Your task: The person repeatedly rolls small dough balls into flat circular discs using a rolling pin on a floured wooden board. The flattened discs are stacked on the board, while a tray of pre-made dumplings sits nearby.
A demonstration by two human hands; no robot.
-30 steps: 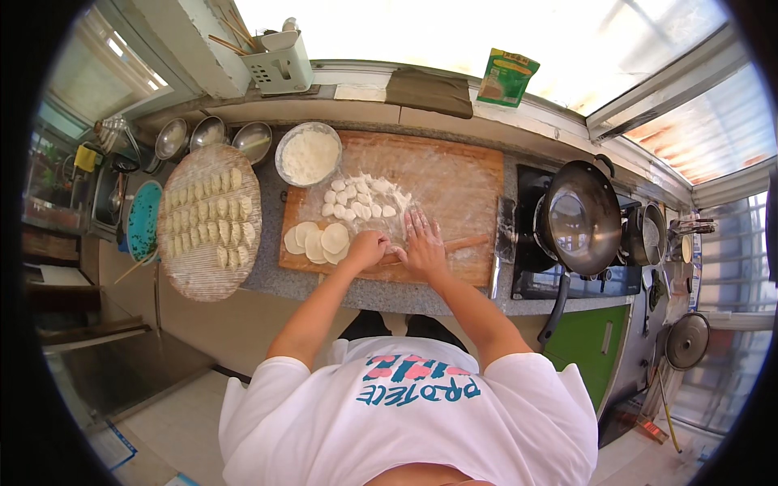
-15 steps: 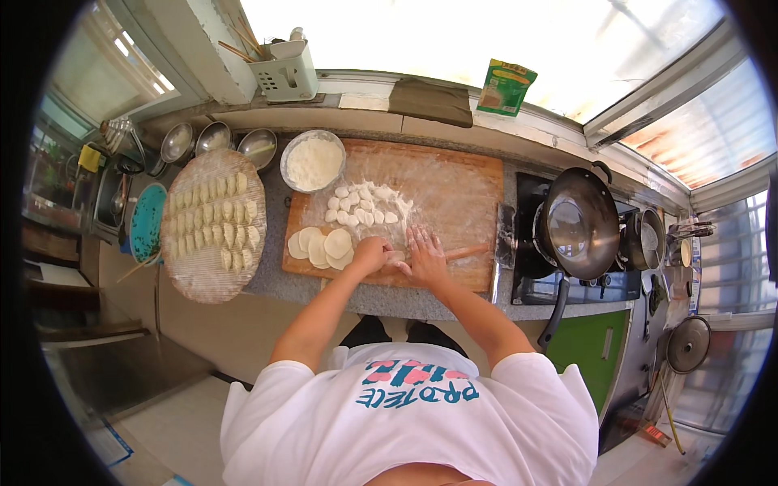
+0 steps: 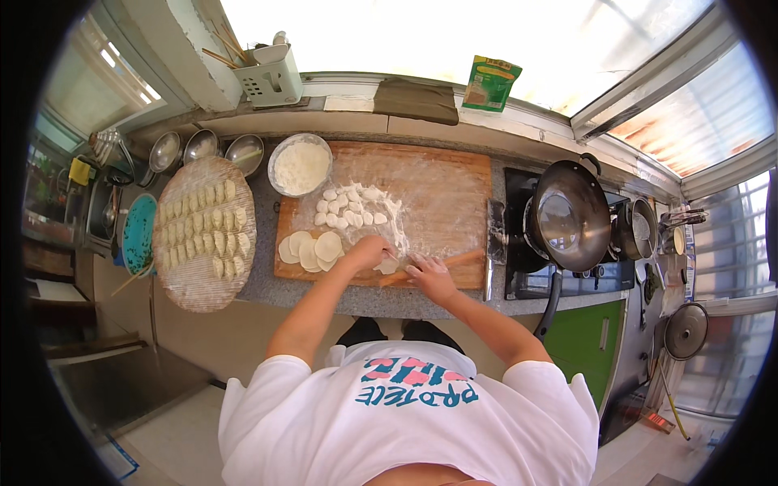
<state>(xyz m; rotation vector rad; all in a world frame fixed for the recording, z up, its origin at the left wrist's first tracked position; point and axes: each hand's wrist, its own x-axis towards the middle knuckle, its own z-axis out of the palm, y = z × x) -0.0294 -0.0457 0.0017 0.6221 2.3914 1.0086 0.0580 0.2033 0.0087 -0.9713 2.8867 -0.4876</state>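
My left hand (image 3: 371, 253) is closed, its fingertips pinching the edge of a small dough wrapper (image 3: 389, 266) on the floured wooden board (image 3: 450, 186). Just right of it, my right hand (image 3: 432, 278) lies over a thin wooden rolling pin (image 3: 465, 257), fingers bent across it. The pin slants, its near end showing beside the wrapper. Left of my left hand, several rolled round wrappers (image 3: 308, 249) overlap at the board's near left corner. Beyond my hands sit several small dough pieces (image 3: 354, 207) in loose flour.
A round tray (image 3: 178, 279) with rows of dumplings stands left, near a teal basin (image 3: 139, 231). A flour bowl (image 3: 301, 164) touches the board's far left corner. A cleaver (image 3: 493, 235) lies along the right edge, before a wok (image 3: 571, 219) on the stove.
My left hand has drawn slightly away from the right and now grips the wrapper's edge. The right hand's fingers have bent, and more of the pin shows at its near end.
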